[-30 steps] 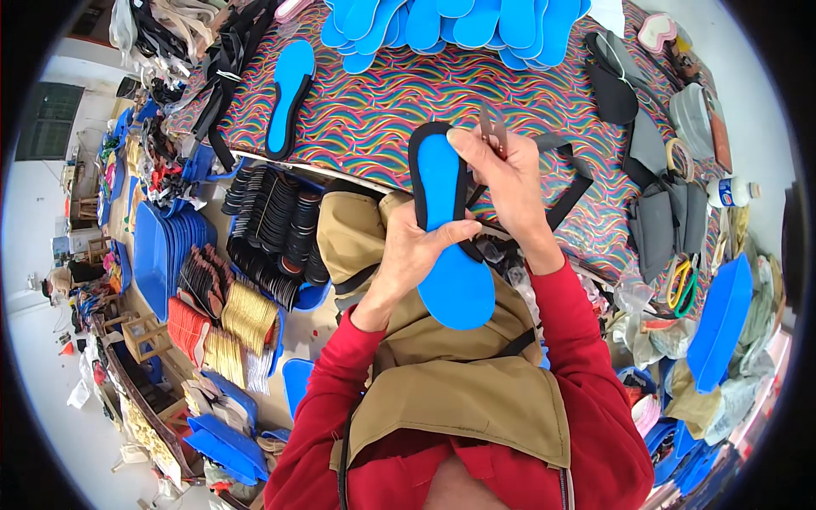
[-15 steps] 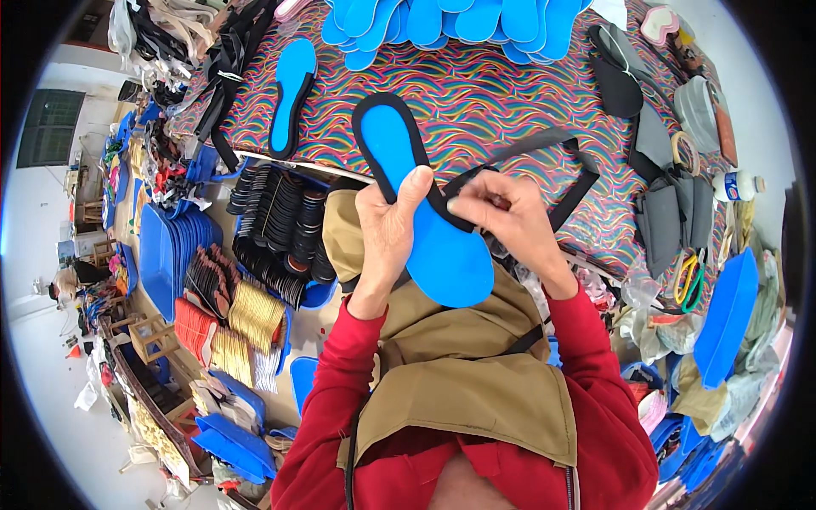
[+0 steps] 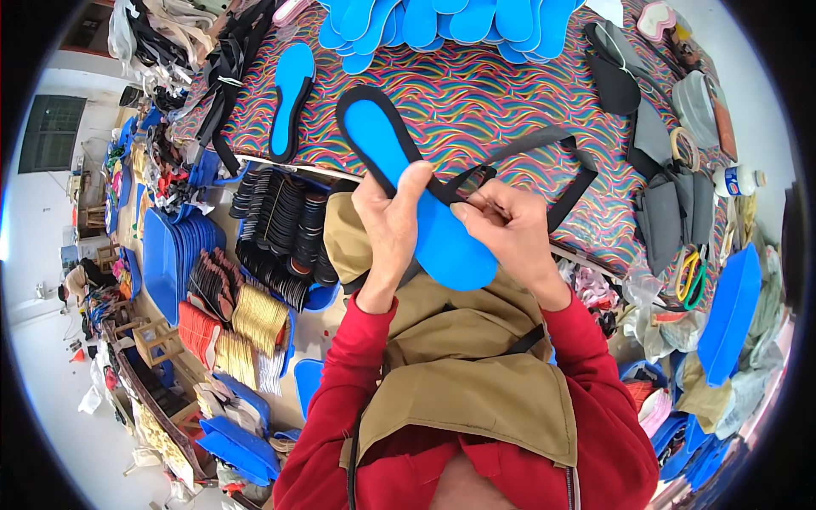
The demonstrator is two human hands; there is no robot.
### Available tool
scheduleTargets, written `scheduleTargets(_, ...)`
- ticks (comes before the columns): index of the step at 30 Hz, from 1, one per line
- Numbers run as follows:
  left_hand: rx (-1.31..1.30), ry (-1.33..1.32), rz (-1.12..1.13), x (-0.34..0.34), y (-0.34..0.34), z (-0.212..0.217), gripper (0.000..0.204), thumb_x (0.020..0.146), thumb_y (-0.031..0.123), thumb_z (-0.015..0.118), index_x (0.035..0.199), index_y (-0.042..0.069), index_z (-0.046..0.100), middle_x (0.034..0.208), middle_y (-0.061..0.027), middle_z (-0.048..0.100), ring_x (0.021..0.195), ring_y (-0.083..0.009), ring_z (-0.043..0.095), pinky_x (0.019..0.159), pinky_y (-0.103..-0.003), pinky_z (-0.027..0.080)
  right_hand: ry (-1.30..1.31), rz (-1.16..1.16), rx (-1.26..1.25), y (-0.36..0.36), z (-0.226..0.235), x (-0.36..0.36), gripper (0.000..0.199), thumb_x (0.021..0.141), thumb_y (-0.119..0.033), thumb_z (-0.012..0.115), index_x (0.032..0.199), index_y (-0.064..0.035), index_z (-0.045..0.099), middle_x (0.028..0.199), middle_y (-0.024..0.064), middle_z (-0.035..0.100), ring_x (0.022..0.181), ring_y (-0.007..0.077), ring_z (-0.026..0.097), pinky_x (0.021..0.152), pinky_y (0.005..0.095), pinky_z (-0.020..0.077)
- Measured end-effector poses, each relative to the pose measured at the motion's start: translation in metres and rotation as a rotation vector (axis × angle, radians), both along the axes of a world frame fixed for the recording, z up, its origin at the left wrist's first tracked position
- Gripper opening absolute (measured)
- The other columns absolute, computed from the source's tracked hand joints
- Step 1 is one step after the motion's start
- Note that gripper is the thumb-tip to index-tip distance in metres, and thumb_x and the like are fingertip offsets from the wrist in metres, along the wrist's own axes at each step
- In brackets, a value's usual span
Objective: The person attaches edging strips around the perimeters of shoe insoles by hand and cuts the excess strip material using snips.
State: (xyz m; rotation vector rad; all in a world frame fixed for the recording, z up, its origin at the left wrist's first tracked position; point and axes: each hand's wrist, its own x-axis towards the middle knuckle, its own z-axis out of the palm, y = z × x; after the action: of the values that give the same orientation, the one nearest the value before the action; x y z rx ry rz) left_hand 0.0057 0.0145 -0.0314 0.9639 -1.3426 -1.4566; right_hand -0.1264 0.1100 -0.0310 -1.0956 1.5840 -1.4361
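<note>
My left hand [image 3: 388, 223] is closed around the middle of a blue insole [image 3: 455, 251], thumb on top, tilted above my lap. A black strip [image 3: 371, 95] runs round the insole's far end and down its sides. At the insole's right edge, my right hand [image 3: 512, 225] pinches the black strip against the rim; its fingertips partly hide the spot. The loose length of black strip [image 3: 571, 192] loops away over the table to the right. Another blue insole [image 3: 291, 93], with black strip along part of its edge, lies at the table's left.
A pile of blue insoles [image 3: 463, 25] covers the table's far edge. Black strips [image 3: 231, 81] hang at the left corner. Dark grey pieces [image 3: 667, 217], scissors [image 3: 691, 276] and a white bottle [image 3: 738, 181] lie right. Blue bins [image 3: 174, 263] with stacked parts stand on the left.
The insole has shifted slightly left and away from me, turning a little. My right fingers have gone from a blurred, raised pose to pressing at the insole's edge.
</note>
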Motion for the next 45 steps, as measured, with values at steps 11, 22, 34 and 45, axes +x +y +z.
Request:
scheduleTargets(11,0.405,0.694,-0.274,-0.019,-0.007,0.014,0.035,0.099,0.03,0.051,0.123,0.006,0.046,0.089,-0.0083,0.055,0.082,-0.0193,0.051,0.077,-0.034,0.045,-0.378,-0.263,-0.204,-0.012,-0.02,0.022,0.014,0.088,-0.012,0.072,0.086,-0.0004,0.065,0.073,-0.005,0.059,0.063,0.0013,0.048,0.056,0.0196,0.0377)
scheduleTargets(22,0.618,0.918,-0.286,-0.007,-0.039,0.021,0.072,0.094,0.067,0.036,0.123,0.003,0.051,0.086,-0.0069,0.056,0.074,-0.0195,0.055,0.069,-0.034,0.049,-0.602,0.042,-0.115,0.0,-0.039,0.012,0.02,0.088,-0.015,0.071,0.075,-0.0024,0.065,0.07,-0.0055,0.054,0.062,0.0033,0.043,0.056,0.0217,0.0327)
scheduleTargets(34,0.532,0.727,-0.333,-0.007,-0.034,0.026,0.081,0.094,0.07,0.025,0.127,0.001,0.051,0.098,-0.0146,0.066,0.084,-0.0293,0.064,0.083,-0.041,0.051,-0.605,-0.016,-0.201,0.012,-0.043,0.017,0.022,0.086,-0.01,0.071,0.07,-0.0033,0.057,0.066,-0.0046,0.048,0.059,0.0042,0.038,0.053,0.0231,0.0286)
scheduleTargets(45,0.282,0.508,-0.373,0.012,-0.023,0.009,0.038,0.098,0.021,0.054,0.129,-0.002,0.051,0.12,-0.0177,0.061,0.101,-0.0272,0.065,0.086,-0.041,0.056,-0.641,-0.056,-0.183,0.017,-0.043,0.014,0.016,0.086,-0.012,0.071,0.075,-0.0045,0.062,0.069,-0.0061,0.049,0.06,0.0022,0.039,0.055,0.0212,0.0274)
